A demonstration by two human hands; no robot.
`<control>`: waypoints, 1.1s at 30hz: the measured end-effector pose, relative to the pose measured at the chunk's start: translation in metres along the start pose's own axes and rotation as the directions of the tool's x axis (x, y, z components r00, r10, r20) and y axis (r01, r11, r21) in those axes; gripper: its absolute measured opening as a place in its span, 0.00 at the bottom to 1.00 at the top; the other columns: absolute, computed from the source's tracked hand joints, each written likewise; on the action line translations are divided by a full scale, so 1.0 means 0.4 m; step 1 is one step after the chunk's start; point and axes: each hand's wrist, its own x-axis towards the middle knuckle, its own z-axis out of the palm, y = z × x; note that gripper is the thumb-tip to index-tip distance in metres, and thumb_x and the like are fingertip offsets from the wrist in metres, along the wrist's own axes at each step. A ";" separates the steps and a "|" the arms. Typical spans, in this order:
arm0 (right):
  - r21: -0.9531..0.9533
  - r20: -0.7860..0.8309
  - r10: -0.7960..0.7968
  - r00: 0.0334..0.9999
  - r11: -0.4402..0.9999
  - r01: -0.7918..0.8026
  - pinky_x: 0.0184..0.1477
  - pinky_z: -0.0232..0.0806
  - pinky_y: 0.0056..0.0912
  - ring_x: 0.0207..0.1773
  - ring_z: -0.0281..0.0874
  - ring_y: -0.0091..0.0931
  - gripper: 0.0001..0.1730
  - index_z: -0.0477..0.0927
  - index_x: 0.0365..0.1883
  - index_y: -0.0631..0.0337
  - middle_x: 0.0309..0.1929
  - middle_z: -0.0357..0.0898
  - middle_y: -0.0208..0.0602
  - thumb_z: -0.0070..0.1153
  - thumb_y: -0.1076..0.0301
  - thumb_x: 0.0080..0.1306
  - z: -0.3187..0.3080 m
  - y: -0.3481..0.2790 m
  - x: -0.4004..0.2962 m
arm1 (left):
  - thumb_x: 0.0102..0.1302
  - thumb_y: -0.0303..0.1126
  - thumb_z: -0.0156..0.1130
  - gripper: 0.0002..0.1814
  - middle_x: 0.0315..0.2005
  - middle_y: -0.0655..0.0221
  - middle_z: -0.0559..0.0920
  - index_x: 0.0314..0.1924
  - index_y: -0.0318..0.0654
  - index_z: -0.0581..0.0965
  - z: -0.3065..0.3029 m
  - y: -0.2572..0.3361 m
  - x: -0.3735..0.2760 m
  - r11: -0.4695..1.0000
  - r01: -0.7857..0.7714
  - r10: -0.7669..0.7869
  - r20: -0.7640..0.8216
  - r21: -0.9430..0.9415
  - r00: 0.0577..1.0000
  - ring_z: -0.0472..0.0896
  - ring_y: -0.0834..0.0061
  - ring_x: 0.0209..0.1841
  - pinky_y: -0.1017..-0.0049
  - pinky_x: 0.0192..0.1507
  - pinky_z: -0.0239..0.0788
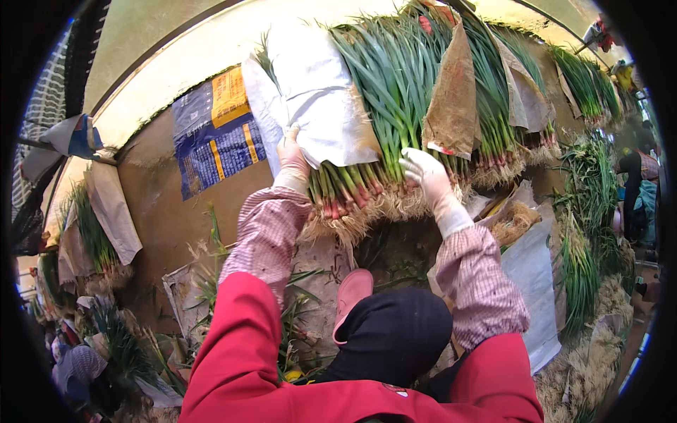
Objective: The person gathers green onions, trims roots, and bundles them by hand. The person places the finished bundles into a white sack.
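Before me lies a row of green onions (389, 90), with reddish stem bases and pale roots (346, 224) toward me. A white woven sack (320, 119) covers the leaves at the row's left end. My left hand (293, 161), in a pale glove, grips the lower left edge of this sack. One thin green leaf (268, 63) lies on top of the sack. My right hand (427, 172), also gloved, rests its slightly spread fingers against the stems beside the uncovered onions. Just above and right of it, a brown woven sack (454, 98) drapes over more onions.
A blue and yellow printed sack (217, 129) lies flat at left. More onions stand at left (98, 238) and far right (582, 90). Loose onions (579, 269) and a pale sheet (531, 296) are at right. Another person (637, 185) is at the right rim.
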 end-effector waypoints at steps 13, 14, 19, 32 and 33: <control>-0.850 0.221 0.092 0.971 0.506 0.145 0.77 0.42 0.39 0.81 0.37 0.46 0.53 0.44 0.78 0.59 0.79 0.35 0.56 0.54 0.40 0.66 0.214 0.214 -0.041 | 0.69 0.44 0.52 0.20 0.35 0.47 0.83 0.35 0.33 0.82 -0.037 -0.168 0.118 0.414 -0.365 0.418 0.182 0.834 0.890 0.81 0.47 0.39 0.58 0.43 0.71; -0.839 0.285 0.110 0.952 0.508 0.192 0.77 0.43 0.38 0.81 0.38 0.45 0.52 0.44 0.77 0.58 0.80 0.35 0.55 0.54 0.41 0.66 0.211 0.192 -0.028 | 0.69 0.44 0.53 0.21 0.35 0.47 0.83 0.36 0.32 0.82 -0.031 -0.164 0.123 0.417 -0.344 0.394 0.173 0.841 0.903 0.82 0.48 0.39 0.58 0.43 0.71; -0.673 0.426 -0.197 0.883 0.584 0.455 0.74 0.51 0.37 0.77 0.54 0.40 0.42 0.59 0.72 0.63 0.75 0.55 0.56 0.60 0.54 0.66 0.158 0.091 -0.106 | 0.68 0.47 0.51 0.22 0.39 0.45 0.82 0.36 0.33 0.81 -0.043 -0.028 0.113 0.055 -0.571 0.176 0.555 0.819 0.813 0.80 0.49 0.47 0.59 0.50 0.70; -0.573 -0.442 -0.021 0.897 0.776 -0.264 0.56 0.67 0.31 0.57 0.76 0.32 0.26 0.73 0.60 0.70 0.56 0.77 0.44 0.55 0.63 0.69 -0.689 0.262 -0.964 | 0.63 0.36 0.52 0.12 0.38 0.59 0.80 0.39 0.37 0.77 -0.504 0.002 0.052 0.723 -0.142 0.269 -0.086 0.676 0.959 0.78 0.66 0.40 0.67 0.42 0.70; -0.364 -0.533 0.088 0.842 0.874 -0.323 0.50 0.70 0.29 0.52 0.79 0.30 0.25 0.74 0.59 0.69 0.52 0.79 0.42 0.55 0.62 0.69 -0.731 0.265 -1.040 | 0.63 0.41 0.53 0.17 0.44 0.57 0.78 0.45 0.37 0.75 -0.567 -0.018 0.007 0.450 0.026 0.219 -0.139 0.893 0.966 0.76 0.62 0.46 0.64 0.48 0.67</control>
